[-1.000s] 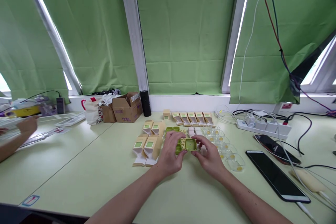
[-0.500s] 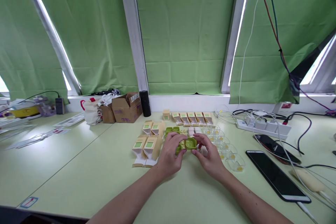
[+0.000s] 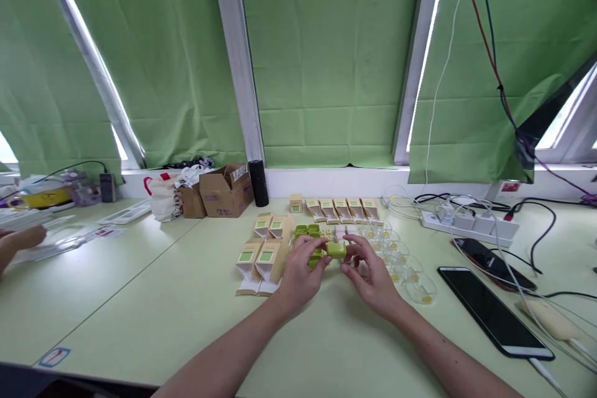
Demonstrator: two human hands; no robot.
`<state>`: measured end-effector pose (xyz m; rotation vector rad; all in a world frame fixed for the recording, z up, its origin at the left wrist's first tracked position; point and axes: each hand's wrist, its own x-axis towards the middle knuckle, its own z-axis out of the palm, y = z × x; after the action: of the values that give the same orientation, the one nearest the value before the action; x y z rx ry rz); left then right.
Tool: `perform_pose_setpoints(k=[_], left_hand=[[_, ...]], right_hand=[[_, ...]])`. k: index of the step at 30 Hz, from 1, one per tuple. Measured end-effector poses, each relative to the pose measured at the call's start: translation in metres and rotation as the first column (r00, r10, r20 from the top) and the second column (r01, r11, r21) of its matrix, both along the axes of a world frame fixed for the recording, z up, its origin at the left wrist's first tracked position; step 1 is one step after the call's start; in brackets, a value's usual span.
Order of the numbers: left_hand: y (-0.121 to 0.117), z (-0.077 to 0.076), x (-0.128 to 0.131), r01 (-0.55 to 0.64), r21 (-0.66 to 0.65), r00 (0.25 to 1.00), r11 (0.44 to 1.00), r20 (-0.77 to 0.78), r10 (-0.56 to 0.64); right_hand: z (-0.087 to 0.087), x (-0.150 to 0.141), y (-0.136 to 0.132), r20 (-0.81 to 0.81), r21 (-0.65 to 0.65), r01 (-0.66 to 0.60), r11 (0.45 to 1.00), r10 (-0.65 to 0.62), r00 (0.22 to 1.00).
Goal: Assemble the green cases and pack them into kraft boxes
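A small green square case is held up over the table between my two hands. My left hand pinches its left edge between thumb and fingers. At its right edge, the curled fingers of my right hand grip it. The case is tilted, with its outer side towards me and its inside hidden. Several more green cases stand on the table behind my left hand, partly covered by it. Small white blocks sit beyond my hands, and clear plastic covers with yellow spots lie right of my right hand.
Folded cardboard packs stand to the left, and a row of more packs at the back. A brown carton and a black cylinder are behind. Phone, power strip and cables lie right. A co-worker's hand is far left.
The green case has tipped in my hands, from showing its open inside to showing its outer side. At the far left, a co-worker's hand went out of view and came back.
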<state>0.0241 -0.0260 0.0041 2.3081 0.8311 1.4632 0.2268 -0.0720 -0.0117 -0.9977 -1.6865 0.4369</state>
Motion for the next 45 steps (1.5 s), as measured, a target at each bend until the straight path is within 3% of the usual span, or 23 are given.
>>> perform_pose_setpoints(k=[16, 29, 40, 45], left_hand=[[0.002, -0.003, 0.002, -0.064, -0.056, 0.997, 0.996, -0.05, 0.061], [0.002, 0.005, -0.005, 0.006, 0.047, 0.992, 0.999, -0.127, 0.0], [0.001, 0.009, -0.006, -0.023, 0.164, 0.991, 0.986, -0.127, 0.044], [0.001, 0.009, -0.007, 0.05, 0.203, 0.982, 0.978, -0.189, -0.011]], right_hand=[[-0.001, 0.0, 0.004, 0.048, -0.033, 0.028, 0.999, -0.026, 0.999], [0.002, 0.002, 0.003, 0.015, -0.032, -0.007, 0.999, 0.008, 1.0], [0.002, 0.002, 0.002, -0.022, -0.047, -0.028, 0.998, 0.027, 0.999], [0.001, 0.004, 0.003, -0.018, -0.034, -0.021, 0.999, 0.021, 1.0]])
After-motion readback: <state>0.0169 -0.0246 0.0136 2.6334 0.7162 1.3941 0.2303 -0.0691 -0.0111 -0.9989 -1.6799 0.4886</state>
